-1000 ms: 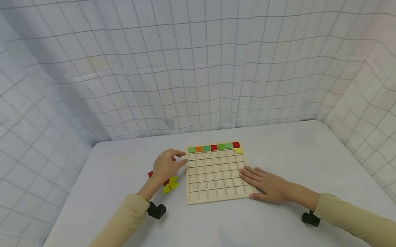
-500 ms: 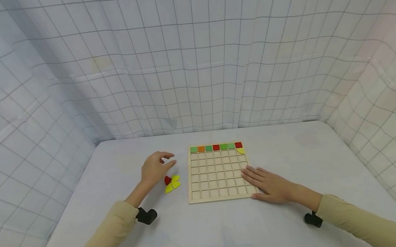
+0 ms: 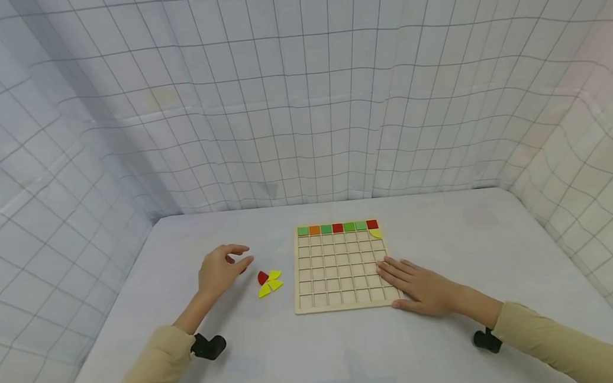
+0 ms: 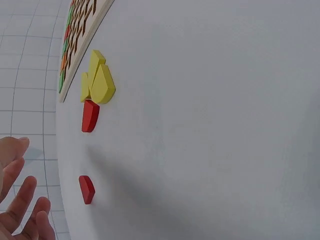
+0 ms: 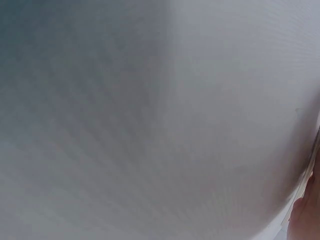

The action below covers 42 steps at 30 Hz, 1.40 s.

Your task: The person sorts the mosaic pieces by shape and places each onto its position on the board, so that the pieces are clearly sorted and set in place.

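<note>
My left hand [image 3: 221,272] hovers left of the wooden grid board [image 3: 297,275], thumb and fingers loosely bent with a gap between them and nothing held. Just to its right lie several yellow quarter-round pieces [image 3: 275,284] and a red piece [image 3: 263,277], close together. In the left wrist view a second red piece [image 4: 87,190] lies apart, near the fingers [image 4: 22,200]; the hand hides it in the head view. My right hand [image 3: 422,288] lies flat with extended fingers on the board's lower right edge. A yellow piece [image 3: 376,233] sits under the top right red square.
Along the board's top row lie coloured squares, among them an orange square [image 3: 314,230] and a red square [image 3: 337,228]. The white table [image 3: 349,348] meets a checked cloth backdrop [image 3: 314,155] at the back and sides.
My left hand has drawn back leftward from the board's left edge, uncovering the yellow pieces and one red piece. The right hand stays in place; the head view has shifted slightly.
</note>
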Each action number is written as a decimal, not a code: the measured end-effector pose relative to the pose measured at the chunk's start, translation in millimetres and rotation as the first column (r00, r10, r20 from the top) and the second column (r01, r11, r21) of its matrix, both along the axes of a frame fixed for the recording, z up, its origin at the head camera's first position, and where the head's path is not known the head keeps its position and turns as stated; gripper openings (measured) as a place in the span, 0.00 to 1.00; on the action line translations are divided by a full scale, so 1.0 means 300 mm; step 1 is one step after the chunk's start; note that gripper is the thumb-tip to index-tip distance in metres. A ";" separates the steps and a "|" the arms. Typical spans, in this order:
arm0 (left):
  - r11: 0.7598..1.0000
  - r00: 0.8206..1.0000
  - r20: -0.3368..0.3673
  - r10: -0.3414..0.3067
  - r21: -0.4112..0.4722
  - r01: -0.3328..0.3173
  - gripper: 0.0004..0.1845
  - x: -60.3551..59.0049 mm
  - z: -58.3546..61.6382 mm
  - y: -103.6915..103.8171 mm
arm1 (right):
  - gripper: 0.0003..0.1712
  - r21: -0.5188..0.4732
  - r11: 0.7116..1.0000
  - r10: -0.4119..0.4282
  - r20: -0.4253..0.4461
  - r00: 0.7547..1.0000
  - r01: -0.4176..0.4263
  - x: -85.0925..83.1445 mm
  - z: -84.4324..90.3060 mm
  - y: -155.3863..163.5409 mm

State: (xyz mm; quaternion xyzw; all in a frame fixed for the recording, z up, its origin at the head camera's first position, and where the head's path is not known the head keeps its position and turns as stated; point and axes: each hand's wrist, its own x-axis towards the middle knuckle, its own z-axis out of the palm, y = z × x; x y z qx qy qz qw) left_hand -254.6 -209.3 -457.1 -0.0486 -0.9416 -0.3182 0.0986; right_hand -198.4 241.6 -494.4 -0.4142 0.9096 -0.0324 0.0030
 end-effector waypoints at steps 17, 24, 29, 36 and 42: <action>1.000 1.000 0.022 0.008 -0.024 -0.008 0.16 0.018 -0.062 -0.071 | 0.41 0.008 1.000 0.006 -0.030 1.000 -0.006 -0.009 -0.012 0.011; 0.999 0.999 0.043 0.021 -0.028 -0.020 0.15 0.017 -0.093 -0.069 | 0.41 -0.003 1.000 0.024 -0.041 0.999 -0.024 -0.012 -0.021 0.012; 1.000 0.997 0.082 0.007 -0.013 -0.006 0.15 0.006 -0.097 -0.071 | 0.42 -0.001 1.000 0.015 -0.021 1.000 -0.015 -0.008 -0.015 0.009; 0.998 0.996 0.073 -0.060 0.013 0.059 0.16 -0.007 -0.088 -0.056 | 0.42 0.015 1.000 0.006 -0.022 1.000 -0.005 -0.008 -0.004 0.007; 0.987 0.986 0.073 -0.153 0.060 0.149 0.18 -0.017 -0.095 -0.046 | 0.42 0.018 1.000 -0.001 -0.006 1.000 0.001 -0.008 -0.006 0.005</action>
